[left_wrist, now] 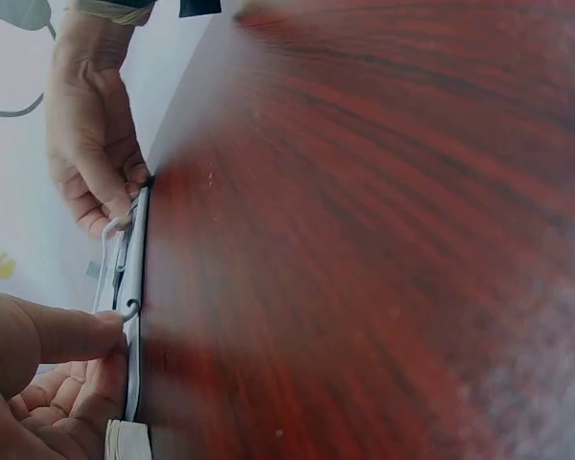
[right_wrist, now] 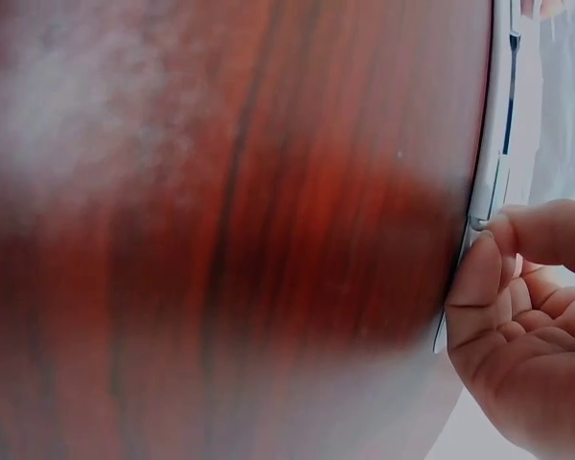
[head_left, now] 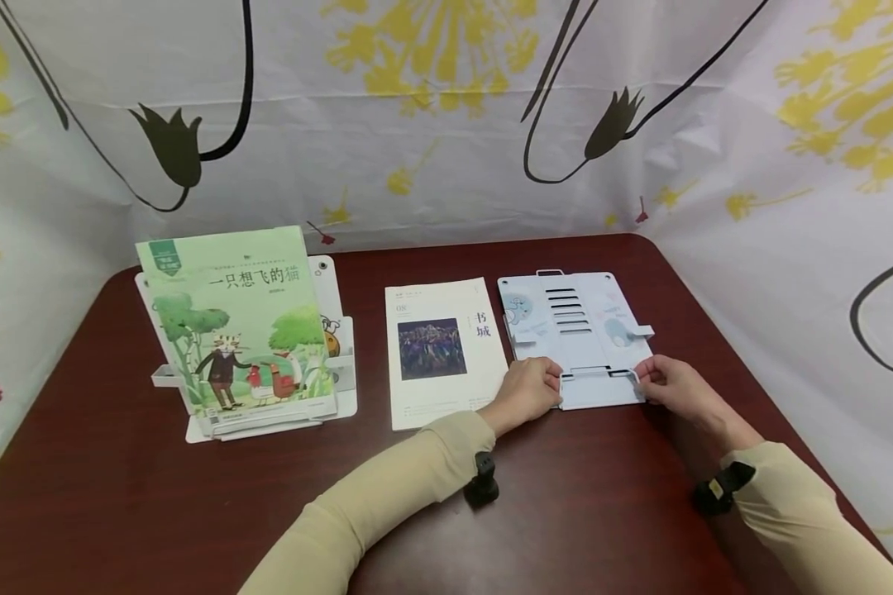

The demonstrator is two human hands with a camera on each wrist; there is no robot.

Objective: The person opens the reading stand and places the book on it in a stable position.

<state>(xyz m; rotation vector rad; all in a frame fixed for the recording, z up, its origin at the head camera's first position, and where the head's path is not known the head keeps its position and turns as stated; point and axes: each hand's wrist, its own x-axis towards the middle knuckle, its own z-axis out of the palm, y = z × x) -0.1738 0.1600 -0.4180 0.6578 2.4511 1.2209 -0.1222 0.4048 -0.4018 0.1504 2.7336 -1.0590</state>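
While gripping the near edge of a flat, white-and-pale-blue slotted metal book stand toward both corners, leans both arms in over a glossy red-brown wooden table. Pinches near the left corner with the left hand, with thumb on top and fingertips curled beneath, close by the hooked end of a thin white bent-wire holder. Pinches at the right end of that wire with the right hand, with thumb and forefinger pressed together and the other fingers folded toward the palm. Cannot tell whether the left thumb bears on the wire alone or on the plate's edge too.

Probably grips on both sides so as to share the force evenly and not skew the light plate. Lies flat on the right part of the table, likely giving the fingertips a firm base to work against.

Just left of this stand, has a cream softcover magazine with a dark picture panel lying flat, partly hidden behind the left hand; perhaps placed there for easy reach. Farther left, has a pale-green illustrated picture book leaning back on a second white metal stand, presumably tilted so as to show its cover to the person, and seemingly stopped from sliding by a ledge along its foot.
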